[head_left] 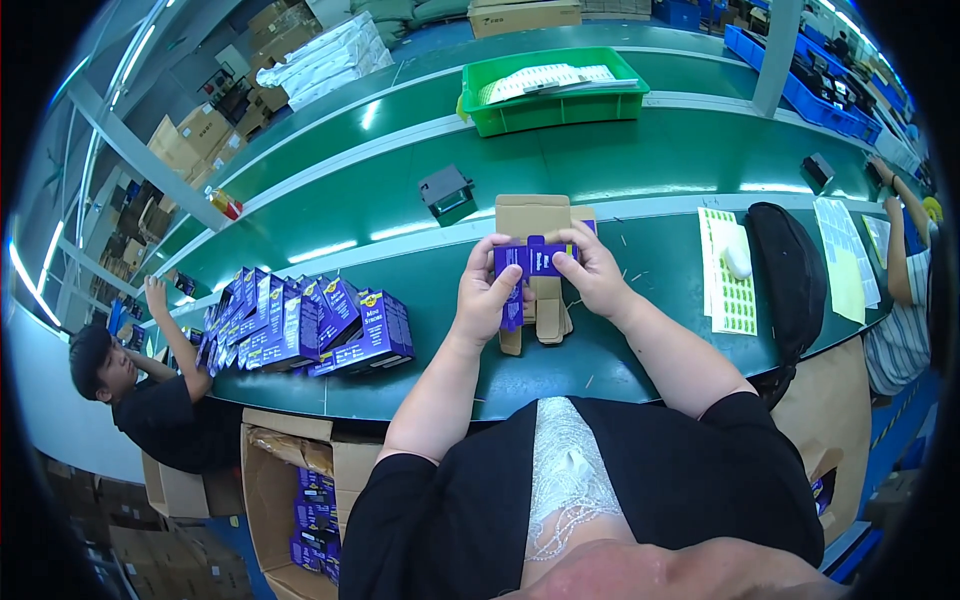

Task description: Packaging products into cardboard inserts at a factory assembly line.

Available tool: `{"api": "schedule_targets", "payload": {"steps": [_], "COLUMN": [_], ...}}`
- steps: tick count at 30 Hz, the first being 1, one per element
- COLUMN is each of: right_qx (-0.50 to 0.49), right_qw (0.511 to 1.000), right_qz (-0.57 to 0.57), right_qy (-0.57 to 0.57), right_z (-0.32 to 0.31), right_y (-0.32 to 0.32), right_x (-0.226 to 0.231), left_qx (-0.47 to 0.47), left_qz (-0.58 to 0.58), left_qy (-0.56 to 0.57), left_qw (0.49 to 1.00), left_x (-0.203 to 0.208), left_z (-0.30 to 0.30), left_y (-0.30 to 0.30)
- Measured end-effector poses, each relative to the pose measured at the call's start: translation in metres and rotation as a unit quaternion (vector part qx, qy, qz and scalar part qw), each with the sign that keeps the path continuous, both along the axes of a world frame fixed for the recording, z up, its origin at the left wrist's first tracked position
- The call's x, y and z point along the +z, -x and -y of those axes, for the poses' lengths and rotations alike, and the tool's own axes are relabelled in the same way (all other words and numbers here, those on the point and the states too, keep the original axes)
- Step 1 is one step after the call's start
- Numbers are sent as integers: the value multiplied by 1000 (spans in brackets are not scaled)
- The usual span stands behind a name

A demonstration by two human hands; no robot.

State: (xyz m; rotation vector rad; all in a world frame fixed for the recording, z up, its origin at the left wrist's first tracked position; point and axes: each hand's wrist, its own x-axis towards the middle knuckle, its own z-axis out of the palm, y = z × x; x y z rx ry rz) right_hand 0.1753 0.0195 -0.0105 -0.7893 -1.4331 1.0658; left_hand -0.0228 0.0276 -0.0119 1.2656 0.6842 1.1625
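A small purple carton is between my two hands over the green work table. My left hand grips its left side, thumb on the face towards me. From the right, my right hand pinches it, with the thumb near a top corner. A flap stands up at the carton's upper edge. Behind and below it lie pieces of folded brown cardboard, partly hidden by the carton and my fingers. Another purple piece shows just past my right fingers. To the left, several purple boxes lean in rows.
A green bin of printed sheets and a black device stand beyond. Label sheets and a black bag lie right. An open carton sits lower left. People work at both sides.
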Motion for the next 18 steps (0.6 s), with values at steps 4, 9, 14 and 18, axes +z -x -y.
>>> {"api": "schedule_targets", "payload": {"steps": [4,9,14,18], "right_qx": [-27,-2,25,54], "right_qw": [992,998,994,970], "right_qz": [70,-63,-81,-167], "right_qy": [-100,-15,75,170], "right_z": [-3,10,-1,-5], "right_y": [-5,1,-7,-17], "right_x": [-6,11,-3,4], "left_qx": [-45,-22,-60,-98], "left_qz": [39,60,23,25], "left_qy": [54,94,51,57], "left_qw": [997,994,997,993], "left_x": [-7,-2,8,11], "left_z": [-2,1,3,3], "left_y": [1,2,0,2]}}
